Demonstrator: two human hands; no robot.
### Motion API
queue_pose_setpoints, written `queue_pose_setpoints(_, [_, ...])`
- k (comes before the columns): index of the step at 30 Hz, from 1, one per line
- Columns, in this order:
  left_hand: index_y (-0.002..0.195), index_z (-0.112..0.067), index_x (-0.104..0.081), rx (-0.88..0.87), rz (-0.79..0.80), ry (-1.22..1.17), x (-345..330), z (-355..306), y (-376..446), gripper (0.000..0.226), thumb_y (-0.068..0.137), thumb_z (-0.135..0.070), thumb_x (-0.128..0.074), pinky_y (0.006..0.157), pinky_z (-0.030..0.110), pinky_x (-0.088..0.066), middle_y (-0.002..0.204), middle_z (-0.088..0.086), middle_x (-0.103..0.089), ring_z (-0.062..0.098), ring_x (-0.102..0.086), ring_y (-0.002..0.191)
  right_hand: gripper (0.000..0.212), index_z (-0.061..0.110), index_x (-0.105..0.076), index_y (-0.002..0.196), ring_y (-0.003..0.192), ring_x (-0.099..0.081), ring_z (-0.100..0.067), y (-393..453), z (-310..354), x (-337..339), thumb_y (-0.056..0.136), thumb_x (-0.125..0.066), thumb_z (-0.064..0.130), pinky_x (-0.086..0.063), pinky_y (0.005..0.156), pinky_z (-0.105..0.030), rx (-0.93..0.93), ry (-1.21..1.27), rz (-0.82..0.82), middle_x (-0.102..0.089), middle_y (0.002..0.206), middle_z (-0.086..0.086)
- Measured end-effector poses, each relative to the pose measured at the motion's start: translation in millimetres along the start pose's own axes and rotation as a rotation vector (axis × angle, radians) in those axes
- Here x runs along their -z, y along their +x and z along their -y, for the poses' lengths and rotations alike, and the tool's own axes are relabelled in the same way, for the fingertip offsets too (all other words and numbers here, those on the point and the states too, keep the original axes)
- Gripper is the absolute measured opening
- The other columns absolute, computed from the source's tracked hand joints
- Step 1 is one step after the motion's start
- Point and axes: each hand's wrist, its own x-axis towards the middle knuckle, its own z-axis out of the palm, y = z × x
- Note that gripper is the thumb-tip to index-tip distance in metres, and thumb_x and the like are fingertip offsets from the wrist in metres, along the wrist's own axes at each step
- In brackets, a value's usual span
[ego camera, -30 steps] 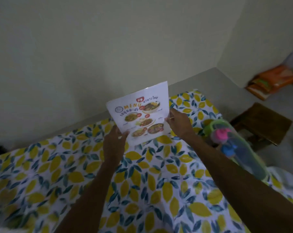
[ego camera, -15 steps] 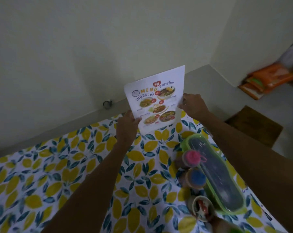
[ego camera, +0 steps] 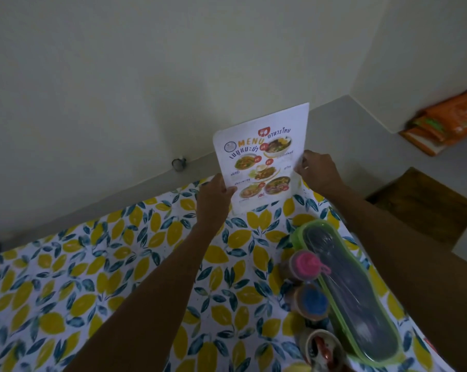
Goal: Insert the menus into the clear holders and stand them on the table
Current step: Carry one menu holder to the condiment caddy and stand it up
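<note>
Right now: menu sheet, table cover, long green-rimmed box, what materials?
Menu sheet: printed paper, matte; a clear holder around it can't be made out. Table cover: probably vinyl or coated cloth, lemon print, faint sheen, soft wrinkles. Long box: plastic, green rim, glossy clear lid with glare. Left hand and right hand grip the sheet's edges.

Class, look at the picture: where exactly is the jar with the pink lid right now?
In the head view, the jar with the pink lid stands at the table's right side, against the green-rimmed container, just beyond the blue-lidded jar.

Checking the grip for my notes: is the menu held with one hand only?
No: the left hand grips the lower left corner of the menu and the right hand its right edge.
</note>
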Motion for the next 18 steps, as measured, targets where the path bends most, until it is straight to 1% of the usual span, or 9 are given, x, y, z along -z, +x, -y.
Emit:
queue_pose_setpoints(2, [0.097,-0.01,-0.062,0.011,0.005,0.009,-1,-1,2,0.022,0.086,-0.027,-0.069,0.066,0.042,-0.057,0.086,0.008,-0.071,0.022,-0.066,0.073,0.026,0.005,-0.061,0.1,0.094,-0.065,-0.04,0,0,-4,0.09,-0.06,0.029,-0.056,0.081,-0.046,-0.032,0.02,-0.003,-0.071,0.098,-0.021])
queue_pose_setpoints(5, [0.104,-0.008,-0.062,0.029,0.029,-0.012,0,-2,5,0.024,0.085,-0.022,-0.068,0.069,0.041,-0.057,0.095,0.01,-0.072,0.024,-0.067,0.08,0.03,0.004,-0.06,0.104,0.096,-0.064,-0.041,-2,2,-6,0.092,-0.058,0.031,-0.056,0.082,-0.046,-0.041,0.045,0.004,-0.071,0.101,-0.022])
queue_pose_setpoints(7, [0.109,-0.006,-0.06,0.05,0.053,-0.016,0,-1,7,0.029,0.084,-0.018,-0.07,0.072,0.044,-0.058,0.099,0.013,-0.071,0.027,-0.068,0.085,0.033,0.001,-0.059,0.106,0.098,-0.064,-0.042,-5,9,-3,0.091,-0.06,0.031,-0.055,0.084,-0.046,-0.045,0.073,0.024,-0.071,0.103,-0.023])
queue_pose_setpoints(10, [0.114,-0.005,-0.053,0.075,0.1,-0.014,-1,-1,7,0.04,0.081,-0.017,-0.072,0.074,0.05,-0.058,0.107,0.018,-0.068,0.034,-0.067,0.093,0.032,-0.006,-0.057,0.105,0.101,-0.062,-0.044,-9,21,3,0.091,-0.061,0.022,-0.049,0.083,-0.041,-0.084,0.108,0.083,-0.068,0.106,-0.027])
queue_pose_setpoints(13, [0.12,-0.004,-0.046,0.091,0.139,-0.059,0,-5,2,0.046,0.083,-0.013,-0.072,0.076,0.046,-0.057,0.115,0.019,-0.065,0.035,-0.066,0.098,0.034,-0.01,-0.057,0.108,0.099,-0.063,-0.043,-14,24,5,0.089,-0.062,0.017,-0.05,0.083,-0.042,-0.133,0.153,0.12,-0.067,0.107,-0.028])
queue_pose_setpoints(14, [0.122,-0.004,-0.045,0.098,0.149,-0.062,1,-7,0,0.047,0.084,-0.013,-0.072,0.073,0.042,-0.056,0.117,0.019,-0.064,0.035,-0.066,0.099,0.037,-0.009,-0.057,0.111,0.101,-0.063,-0.042,-15,24,5,0.088,-0.063,0.019,-0.05,0.083,-0.041,-0.144,0.17,0.135,-0.067,0.11,-0.027])
queue_pose_setpoints(16, [0.123,-0.004,-0.044,0.107,0.164,-0.078,3,-9,-3,0.05,0.084,-0.015,-0.073,0.068,0.037,-0.054,0.121,0.017,-0.063,0.033,-0.066,0.1,0.049,-0.004,-0.051,0.123,0.11,-0.06,-0.04,-17,22,4,0.087,-0.066,0.027,-0.048,0.088,-0.039,-0.158,0.187,0.167,-0.064,0.121,-0.023])
queue_pose_setpoints(18, [0.121,-0.005,-0.043,0.119,0.168,-0.101,5,-10,-4,0.05,0.084,-0.019,-0.074,0.069,0.038,-0.055,0.123,0.017,-0.062,0.032,-0.066,0.102,0.061,-0.001,-0.045,0.132,0.117,-0.057,-0.04,-22,22,6,0.086,-0.068,0.032,-0.047,0.091,-0.038,-0.173,0.192,0.18,-0.059,0.129,-0.023])
